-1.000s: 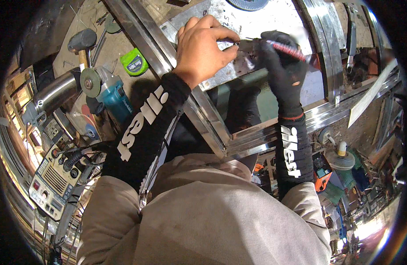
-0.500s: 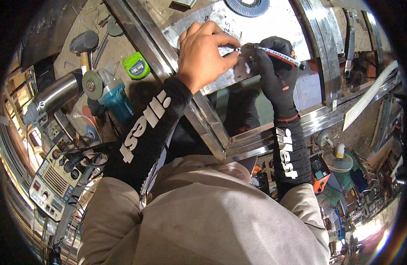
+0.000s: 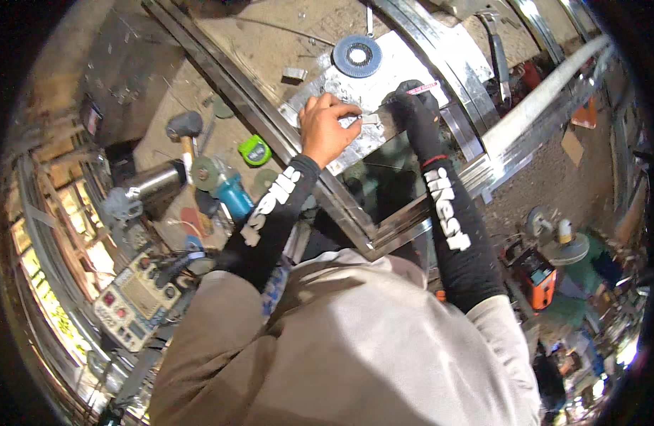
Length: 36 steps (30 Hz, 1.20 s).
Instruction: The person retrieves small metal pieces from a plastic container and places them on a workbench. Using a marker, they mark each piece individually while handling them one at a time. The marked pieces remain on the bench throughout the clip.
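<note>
I seem to be marking out: my bare left hand (image 3: 327,132) pinches a small metal piece (image 3: 370,119) over the metal sheet (image 3: 396,65), and my gloved right hand (image 3: 420,113) grips a red-and-white pen (image 3: 423,88). The next move calls for a steady pinch and a firm pen tip. Unlike half a second ago, the pen's back end points upward, and the whole grey disc (image 3: 356,69) shows

left hand (image 3: 329,131): bare, back up, thumb (image 3: 353,131) and index finger (image 3: 347,111) pointing rightward, tips close
right hand (image 3: 420,116): black-gloved, fingers curled in writing grip, near left hand
left forearm (image 3: 270,213): black-sleeved, slants up and right
right forearm (image 3: 458,227): black-sleeved, slants up and left
upper arms (image 3: 213,309): beige-sleeved, one each side
</note>
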Available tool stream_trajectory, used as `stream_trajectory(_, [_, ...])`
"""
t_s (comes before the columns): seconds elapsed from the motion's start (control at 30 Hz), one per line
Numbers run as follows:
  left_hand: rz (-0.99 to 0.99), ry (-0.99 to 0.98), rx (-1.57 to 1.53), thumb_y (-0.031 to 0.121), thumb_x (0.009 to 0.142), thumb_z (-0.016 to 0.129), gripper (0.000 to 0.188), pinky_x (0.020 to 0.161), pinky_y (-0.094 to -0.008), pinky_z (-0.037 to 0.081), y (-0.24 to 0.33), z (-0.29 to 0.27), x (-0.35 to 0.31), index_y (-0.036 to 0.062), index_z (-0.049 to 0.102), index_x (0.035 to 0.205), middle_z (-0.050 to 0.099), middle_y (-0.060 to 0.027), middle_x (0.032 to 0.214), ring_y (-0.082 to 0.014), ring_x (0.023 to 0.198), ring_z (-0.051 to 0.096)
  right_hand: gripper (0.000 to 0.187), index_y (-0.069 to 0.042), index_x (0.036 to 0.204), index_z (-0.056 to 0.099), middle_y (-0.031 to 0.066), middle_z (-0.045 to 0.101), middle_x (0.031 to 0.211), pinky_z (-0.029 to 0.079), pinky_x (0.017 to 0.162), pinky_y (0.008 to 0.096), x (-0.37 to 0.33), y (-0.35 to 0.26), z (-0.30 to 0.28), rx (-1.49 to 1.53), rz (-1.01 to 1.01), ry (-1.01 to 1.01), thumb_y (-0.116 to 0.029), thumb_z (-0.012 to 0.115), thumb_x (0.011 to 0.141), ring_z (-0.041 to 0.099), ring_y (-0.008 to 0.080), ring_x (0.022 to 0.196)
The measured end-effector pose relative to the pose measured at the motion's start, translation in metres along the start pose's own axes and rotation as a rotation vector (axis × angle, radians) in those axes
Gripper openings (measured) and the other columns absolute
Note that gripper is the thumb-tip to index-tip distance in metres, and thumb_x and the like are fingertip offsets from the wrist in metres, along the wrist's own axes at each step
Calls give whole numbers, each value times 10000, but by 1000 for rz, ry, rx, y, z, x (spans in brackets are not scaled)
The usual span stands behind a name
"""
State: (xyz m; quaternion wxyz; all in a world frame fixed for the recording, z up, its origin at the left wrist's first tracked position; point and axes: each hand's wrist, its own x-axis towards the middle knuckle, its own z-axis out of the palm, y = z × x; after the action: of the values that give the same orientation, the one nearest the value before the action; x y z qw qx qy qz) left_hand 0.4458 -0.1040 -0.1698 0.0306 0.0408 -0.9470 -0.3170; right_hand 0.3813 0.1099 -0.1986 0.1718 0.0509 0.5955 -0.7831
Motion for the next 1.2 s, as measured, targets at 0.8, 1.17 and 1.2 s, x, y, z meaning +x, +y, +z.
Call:
stream_trajectory(0.8, [84, -36, 46, 329, 822, 852, 229, 1004, -466, 484, -9, 3, 3, 212, 880, 1017, 690, -66, 1041, -317, 1067, 609, 510, -115, 1293, 715, 170, 728, 1121, 600, 834, 500, -177, -3, -35, -1369, -337, -132, -113, 760, 785, 721, 396, 999])
stream_trajectory(1.17, [91, -9, 40, 329, 807, 856, 183, 1015, -468, 450, -10, 5, 4, 255, 877, 973, 685, -11, 1050, -291, 1102, 604, 423, -93, 1225, 713, 179, 707, 1077, 597, 853, 506, -173, 4, -41, -1357, -384, -128, -172, 764, 813, 709, 401, 1003])
stream_trajectory(1.2, [85, -7, 45, 325, 807, 854, 180, 1017, -467, 449, -10, 6, 4, 256, 876, 972, 685, -9, 1047, -290, 1101, 605, 410, -89, 1218, 713, 180, 708, 1081, 595, 855, 506, -173, 3, -40, -1360, -382, -124, -175, 759, 819, 707, 402, 1004])
